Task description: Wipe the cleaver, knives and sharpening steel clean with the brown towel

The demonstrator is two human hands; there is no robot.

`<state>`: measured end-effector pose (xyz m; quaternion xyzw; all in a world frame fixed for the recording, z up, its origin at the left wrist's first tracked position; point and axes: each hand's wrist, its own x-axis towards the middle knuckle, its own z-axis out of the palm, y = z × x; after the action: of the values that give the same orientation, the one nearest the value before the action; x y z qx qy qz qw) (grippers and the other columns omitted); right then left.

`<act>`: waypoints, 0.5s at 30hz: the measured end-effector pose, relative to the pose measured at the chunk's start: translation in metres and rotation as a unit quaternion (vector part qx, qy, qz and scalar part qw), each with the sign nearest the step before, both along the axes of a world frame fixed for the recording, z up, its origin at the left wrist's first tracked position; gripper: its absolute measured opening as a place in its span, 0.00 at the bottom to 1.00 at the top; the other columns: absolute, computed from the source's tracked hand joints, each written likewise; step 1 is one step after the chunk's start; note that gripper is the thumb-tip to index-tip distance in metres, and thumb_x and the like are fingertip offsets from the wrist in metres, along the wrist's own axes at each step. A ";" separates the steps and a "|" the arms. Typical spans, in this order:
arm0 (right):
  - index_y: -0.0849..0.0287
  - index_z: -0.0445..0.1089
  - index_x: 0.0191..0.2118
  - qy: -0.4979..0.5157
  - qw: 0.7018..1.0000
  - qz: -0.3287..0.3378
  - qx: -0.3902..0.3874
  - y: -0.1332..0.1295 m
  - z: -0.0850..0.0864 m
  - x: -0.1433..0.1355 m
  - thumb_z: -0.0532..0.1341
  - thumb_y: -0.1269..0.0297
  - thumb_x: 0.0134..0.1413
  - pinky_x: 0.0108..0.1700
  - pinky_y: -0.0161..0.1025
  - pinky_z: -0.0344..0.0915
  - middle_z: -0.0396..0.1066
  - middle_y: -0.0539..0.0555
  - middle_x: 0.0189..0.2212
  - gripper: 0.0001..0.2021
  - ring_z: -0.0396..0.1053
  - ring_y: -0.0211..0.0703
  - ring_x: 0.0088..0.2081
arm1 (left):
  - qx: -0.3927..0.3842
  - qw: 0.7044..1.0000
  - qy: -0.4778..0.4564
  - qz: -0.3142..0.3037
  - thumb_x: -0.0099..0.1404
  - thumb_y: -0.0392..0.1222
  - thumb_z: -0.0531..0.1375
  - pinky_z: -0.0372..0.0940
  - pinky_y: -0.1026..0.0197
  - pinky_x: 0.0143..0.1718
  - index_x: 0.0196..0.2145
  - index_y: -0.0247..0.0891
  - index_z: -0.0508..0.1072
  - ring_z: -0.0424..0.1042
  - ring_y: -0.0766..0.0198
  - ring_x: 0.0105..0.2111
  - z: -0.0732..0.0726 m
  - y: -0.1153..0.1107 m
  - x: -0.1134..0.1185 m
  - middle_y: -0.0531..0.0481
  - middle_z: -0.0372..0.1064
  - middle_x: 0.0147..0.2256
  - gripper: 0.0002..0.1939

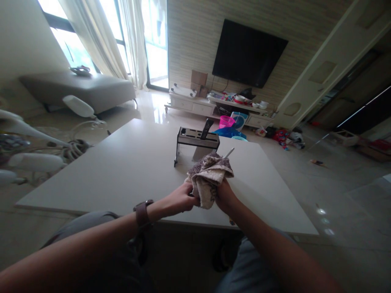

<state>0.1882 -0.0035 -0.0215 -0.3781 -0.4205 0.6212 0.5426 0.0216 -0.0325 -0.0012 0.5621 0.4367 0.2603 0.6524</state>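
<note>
A brown and cream patterned cloth [210,175] is bunched up between my hands above the near part of the table. My left hand [185,197], with a watch on its wrist, is closed on the cloth's left side. My right hand [225,195] grips it from the right, its fingers mostly hidden by the folds. A thin, light-coloured metal piece [229,152] sticks out past the cloth's far right edge; its kind is hidden. Just beyond stands a metal knife rack [198,136] with slots on top, and one black handle [207,128] rises from it.
The white table [122,171] ends close to my knees. White lamp-like parts with cables [75,150] lie off its left side. Past the far edge are a pink basket [226,121], a low white cabinet [195,106] and a wall-mounted television [249,53].
</note>
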 end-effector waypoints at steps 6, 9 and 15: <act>0.52 0.77 0.41 0.008 1.000 -0.004 -0.010 0.003 -0.007 0.000 0.72 0.60 0.46 0.45 0.42 0.73 0.82 0.51 0.40 0.14 0.76 0.48 0.41 | -0.005 1.000 -0.009 -0.008 0.51 0.38 0.64 0.53 0.68 0.17 0.38 0.36 0.70 0.55 0.73 0.16 -0.002 0.001 -0.001 0.60 0.59 0.21 0.15; 0.53 0.78 0.41 0.001 1.000 0.002 -0.024 0.004 -0.007 0.000 0.72 0.60 0.44 0.45 0.43 0.73 0.82 0.51 0.41 0.15 0.76 0.49 0.41 | -0.013 1.000 -0.002 -0.002 0.51 0.39 0.64 0.52 0.68 0.16 0.38 0.36 0.70 0.55 0.72 0.16 -0.001 0.000 0.000 0.60 0.59 0.21 0.15; 0.55 0.76 0.43 0.010 1.000 0.002 -0.020 0.004 -0.008 0.000 0.72 0.59 0.44 0.45 0.43 0.73 0.81 0.52 0.40 0.17 0.76 0.48 0.40 | 0.002 1.000 -0.008 -0.003 0.51 0.38 0.63 0.53 0.68 0.17 0.38 0.35 0.71 0.56 0.72 0.16 0.003 -0.003 0.000 0.59 0.59 0.21 0.15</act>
<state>0.1882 0.0008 -0.0292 -0.3817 -0.4036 0.6344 0.5375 0.0216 -0.0354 0.0018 0.5627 0.4294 0.2631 0.6555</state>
